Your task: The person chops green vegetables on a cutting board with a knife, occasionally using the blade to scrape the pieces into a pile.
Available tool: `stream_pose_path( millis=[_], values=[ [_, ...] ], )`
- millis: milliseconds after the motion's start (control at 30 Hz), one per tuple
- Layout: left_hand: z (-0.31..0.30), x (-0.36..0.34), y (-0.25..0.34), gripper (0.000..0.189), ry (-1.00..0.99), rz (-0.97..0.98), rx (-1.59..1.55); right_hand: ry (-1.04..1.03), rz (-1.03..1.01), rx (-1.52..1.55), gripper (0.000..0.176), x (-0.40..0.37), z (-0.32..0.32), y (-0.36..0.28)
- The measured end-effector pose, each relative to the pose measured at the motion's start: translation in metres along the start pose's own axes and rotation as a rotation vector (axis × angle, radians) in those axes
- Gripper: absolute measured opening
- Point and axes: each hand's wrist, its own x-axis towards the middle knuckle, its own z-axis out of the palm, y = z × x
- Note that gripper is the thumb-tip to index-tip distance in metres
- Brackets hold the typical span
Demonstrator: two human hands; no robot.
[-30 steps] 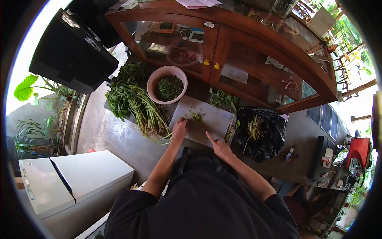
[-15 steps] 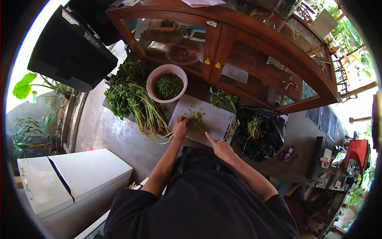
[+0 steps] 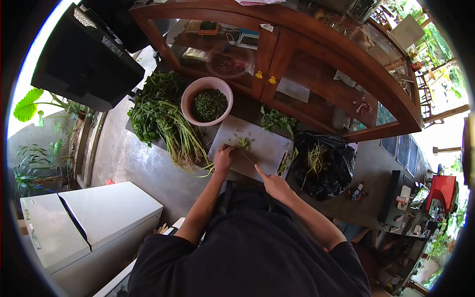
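Note:
On a white cutting board [image 3: 267, 154], my left hand [image 3: 223, 157] rests with its fingers curled down near the board's left side; what lies under the fingertips is hidden. My right hand [image 3: 277, 186] grips a knife [image 3: 248, 158], index finger stretched along it, the blade pointing toward the left fingertips. A small heap of chopped greens [image 3: 243, 143] lies just beyond the blade. To the left is a large bundle of leafy stems with roots [image 3: 180, 133]. Behind the board's left corner stands a pink bowl [image 3: 186, 110] partly filled with chopped green leaves [image 3: 209, 105].
Right of the board lies a black plastic bag [image 3: 336, 168] with root trimmings [image 3: 315, 157] on it. Loose leafy sprigs [image 3: 277, 120] sit behind the board. A wooden glass-door cabinet [image 3: 269, 59] borders the back. A white refrigerator [image 3: 111, 213] stands at lower left.
The view has shifted very slightly. Both hands and the knife keep nearly the same place on the board, and the heap of chopped greens looks the same.

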Motion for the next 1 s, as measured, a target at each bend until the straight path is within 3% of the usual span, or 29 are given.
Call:
stream_pose_path(
  millis=[367, 567, 667, 1000],
  values=[
    [0.005, -0.001, -0.003, 0.022, 0.022, -0.016, -0.004, 0.025, 0.098, -0.15, 0.08, 0.004, 0.012, -0.003],
    [0.004, 0.0, 0.002, 0.017, 0.055, -0.022, 0.004, 0.104, 0.118, -0.158, 0.081, 0.037, 0.056, 0.008],
    [0.007, -0.002, -0.003, 0.016, 0.052, -0.003, -0.006, 0.04, 0.108, -0.092, 0.081, 0.038, 0.047, 0.011],
    [0.008, -0.002, -0.004, 0.013, 0.037, 0.033, 0.017, 0.106, 0.059, -0.041, 0.086, 0.019, 0.058, 0.027]
  ],
)
